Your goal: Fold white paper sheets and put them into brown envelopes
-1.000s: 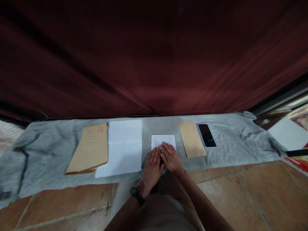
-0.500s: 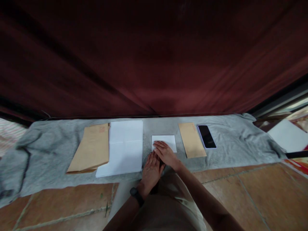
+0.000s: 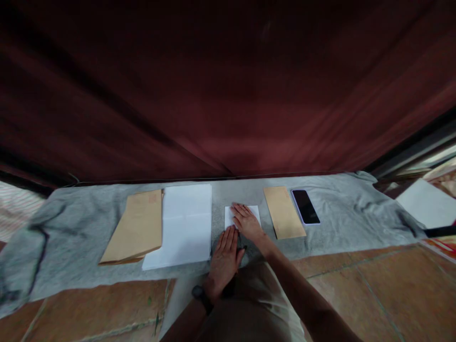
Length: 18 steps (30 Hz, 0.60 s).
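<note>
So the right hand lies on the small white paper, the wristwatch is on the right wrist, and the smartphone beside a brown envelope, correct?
No: the head view shows the wristwatch on the left wrist. The right hand on the small white paper and the smartphone beside a brown envelope are as you say.

Bare left hand [image 3: 224, 255] flat, palm down, fingers straight and close together, pointing away from the body, thumb spread off to its right. Bare right hand [image 3: 248, 224] also flat, palm down, just ahead of the left fingertips, fingers angled forward-left; can't tell if the two touch. Bare left forearm [image 3: 188, 317] trails back-left of its hand, bare right forearm [image 3: 294, 287] back-right of its own.
</note>
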Motion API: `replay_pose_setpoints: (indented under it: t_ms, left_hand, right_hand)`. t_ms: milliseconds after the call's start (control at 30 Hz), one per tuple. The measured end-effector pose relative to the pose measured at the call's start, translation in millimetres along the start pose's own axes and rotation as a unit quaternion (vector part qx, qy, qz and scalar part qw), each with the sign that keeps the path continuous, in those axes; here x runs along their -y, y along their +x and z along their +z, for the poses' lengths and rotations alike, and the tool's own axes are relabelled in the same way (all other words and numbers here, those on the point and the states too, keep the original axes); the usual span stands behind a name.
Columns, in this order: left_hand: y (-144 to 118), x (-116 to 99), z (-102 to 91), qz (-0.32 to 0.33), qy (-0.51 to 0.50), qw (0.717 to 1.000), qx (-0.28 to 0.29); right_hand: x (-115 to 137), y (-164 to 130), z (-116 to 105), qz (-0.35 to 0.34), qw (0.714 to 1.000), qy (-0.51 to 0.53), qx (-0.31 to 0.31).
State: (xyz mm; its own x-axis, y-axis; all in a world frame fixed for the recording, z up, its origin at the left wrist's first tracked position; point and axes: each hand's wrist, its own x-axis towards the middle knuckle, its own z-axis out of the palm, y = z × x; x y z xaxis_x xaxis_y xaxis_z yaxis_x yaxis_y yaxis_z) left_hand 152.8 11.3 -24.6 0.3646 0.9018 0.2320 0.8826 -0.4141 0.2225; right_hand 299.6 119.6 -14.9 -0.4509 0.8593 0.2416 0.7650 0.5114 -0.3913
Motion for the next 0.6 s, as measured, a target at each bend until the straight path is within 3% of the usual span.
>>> replay_pose_setpoints:
  t_ms: [133,267,400,600]
  left_hand:
    - [0,0,1.0,-0.002,0.009,1.000,-0.004]
    - [-1,-1,1.2,0.000,0.001,1.000,-0.003]
    - [3,-2,0.4,-0.019,-0.012,1.000,-0.008]
    - [48,-2,-0.9,-0.044,-0.049,0.997,-0.029]
  right_hand:
    - [2,-31,-3,-0.003,1.000,0.002,-0.005]
    - [-2,-61,-5,0.055,0.998,-0.020,-0.037]
    - [-7,-70,-4,0.099,0.992,-0.023,-0.068]
    - [-7,-69,-4,0.105,0.991,-0.019,-0.079]
